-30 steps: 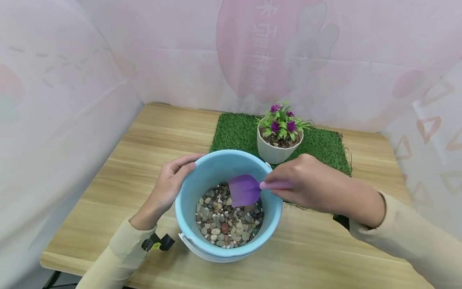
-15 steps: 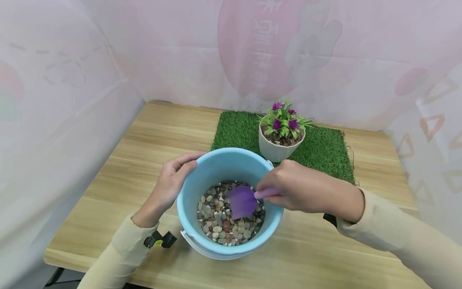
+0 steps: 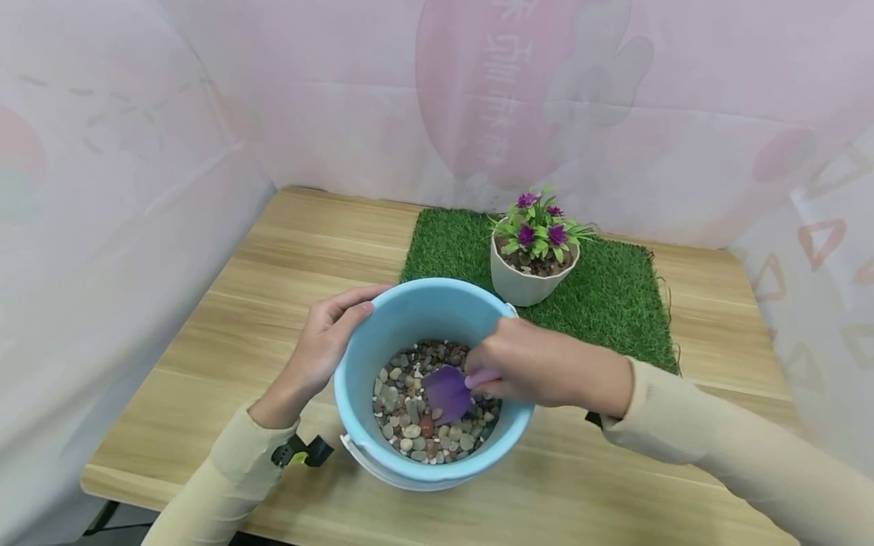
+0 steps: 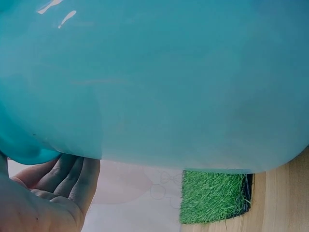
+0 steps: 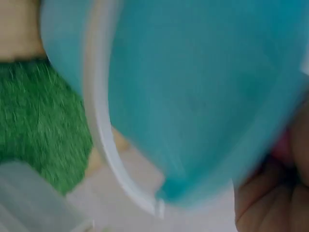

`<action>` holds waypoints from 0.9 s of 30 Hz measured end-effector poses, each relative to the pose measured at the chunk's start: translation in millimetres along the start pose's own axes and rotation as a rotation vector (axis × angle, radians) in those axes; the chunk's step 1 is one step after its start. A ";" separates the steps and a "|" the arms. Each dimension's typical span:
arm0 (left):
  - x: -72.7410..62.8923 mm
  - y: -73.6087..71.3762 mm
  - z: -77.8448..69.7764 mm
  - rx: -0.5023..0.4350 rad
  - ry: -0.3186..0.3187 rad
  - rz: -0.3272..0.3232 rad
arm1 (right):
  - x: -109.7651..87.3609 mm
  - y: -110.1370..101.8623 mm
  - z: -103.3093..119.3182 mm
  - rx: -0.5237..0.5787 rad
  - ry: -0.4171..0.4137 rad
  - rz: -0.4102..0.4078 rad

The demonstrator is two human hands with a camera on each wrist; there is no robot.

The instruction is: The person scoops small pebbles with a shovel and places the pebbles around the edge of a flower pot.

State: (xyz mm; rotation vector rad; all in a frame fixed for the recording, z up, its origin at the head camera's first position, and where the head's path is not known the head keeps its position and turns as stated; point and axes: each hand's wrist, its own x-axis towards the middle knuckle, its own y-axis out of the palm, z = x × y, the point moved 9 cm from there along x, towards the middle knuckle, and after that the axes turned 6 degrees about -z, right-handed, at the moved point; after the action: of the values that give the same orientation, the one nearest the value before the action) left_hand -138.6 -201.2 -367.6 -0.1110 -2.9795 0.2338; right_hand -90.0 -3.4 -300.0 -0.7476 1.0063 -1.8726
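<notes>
Right hand point(image 3: 539, 368) lowered scoop point(image 3: 447, 393) into pebbles point(image 3: 410, 425).

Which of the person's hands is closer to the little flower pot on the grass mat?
Right. The right hand is in the blue bucket just before the flower pot; the left hand holds the bucket's far-side rim.

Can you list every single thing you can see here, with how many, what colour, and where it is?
bucket: one, light blue, on the table's front middle
pebbles: many, mixed brown, white and grey, inside the bucket
scoop: one, purple with pink handle, blade on the pebbles
mat: one, green grass, behind the bucket
pot: one, white, on the mat
flowers: few, purple with green leaves, in the pot
table: one, light wood
left hand: one, holds the bucket's rim
right hand: one, grips the scoop's handle
</notes>
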 end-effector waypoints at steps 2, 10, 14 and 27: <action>-0.2 0.3 -0.6 -0.002 0.005 0.000 | 5.2 6.6 2.8 -0.009 -0.021 -0.009; -0.9 -0.5 -2.9 0.016 0.023 -0.003 | 21.1 25.0 4.6 0.003 0.009 -0.079; -0.7 1.0 -3.3 0.008 0.025 -0.005 | 19.2 20.3 -2.8 0.048 0.047 -0.100; -0.4 -0.3 -0.2 -0.023 0.030 -0.019 | 20.4 16.6 -1.1 0.175 0.038 -0.105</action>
State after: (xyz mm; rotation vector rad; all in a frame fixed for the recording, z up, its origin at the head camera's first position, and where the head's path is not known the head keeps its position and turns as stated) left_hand -138.1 -201.5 -367.3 -0.0875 -2.9525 0.1944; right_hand -93.4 -26.2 -312.8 -0.6742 0.8273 -2.0421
